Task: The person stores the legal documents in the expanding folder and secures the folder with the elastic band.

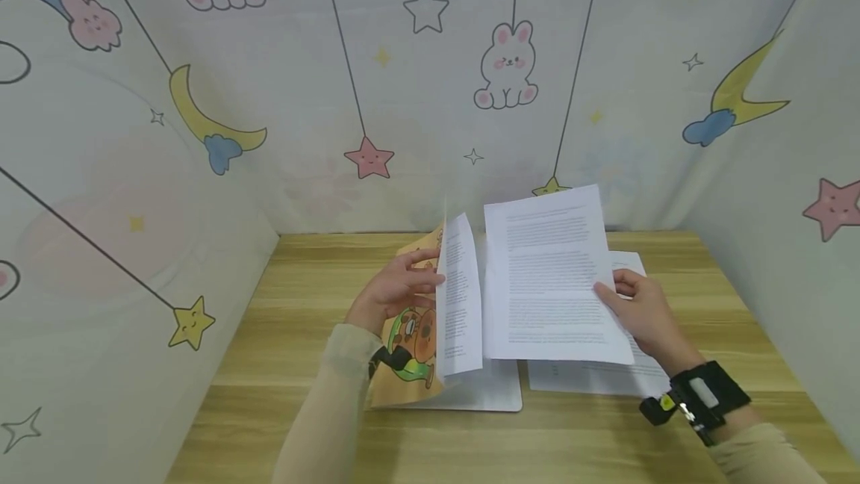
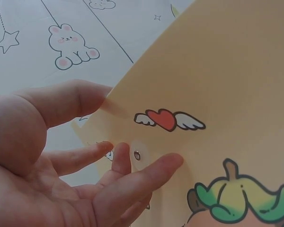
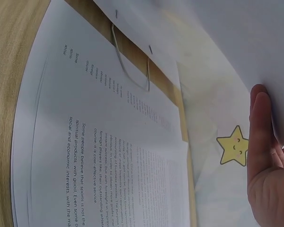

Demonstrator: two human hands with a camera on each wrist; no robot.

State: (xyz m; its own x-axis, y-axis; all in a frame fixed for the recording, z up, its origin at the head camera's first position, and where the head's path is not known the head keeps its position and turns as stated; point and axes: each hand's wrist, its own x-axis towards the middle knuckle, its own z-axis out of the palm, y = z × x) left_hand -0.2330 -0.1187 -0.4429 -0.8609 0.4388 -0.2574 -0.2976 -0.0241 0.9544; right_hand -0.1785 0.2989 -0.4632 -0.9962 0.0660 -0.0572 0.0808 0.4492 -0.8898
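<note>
A folder with an orange cartoon cover (image 1: 418, 349) stands half open on the table, its white back board (image 1: 487, 393) lying flat. My left hand (image 1: 399, 286) holds the cover at its edge, thumb over the inner side and fingers against the printed outside (image 2: 236, 85). Just inside the cover, a printed sheet (image 1: 460, 297) stands upright and curved. On the other side, my right hand (image 1: 641, 312) pinches the edge of raised printed paper (image 1: 554, 275), tilted above the table. A thin wire-like loop (image 3: 125, 71) hangs by its punched edge in the right wrist view.
Another printed sheet (image 1: 584, 378) lies flat on the wooden table (image 1: 269, 394), partly under the raised paper. White cloth walls (image 1: 403, 95) with cartoon drawings enclose the table at the back and both sides.
</note>
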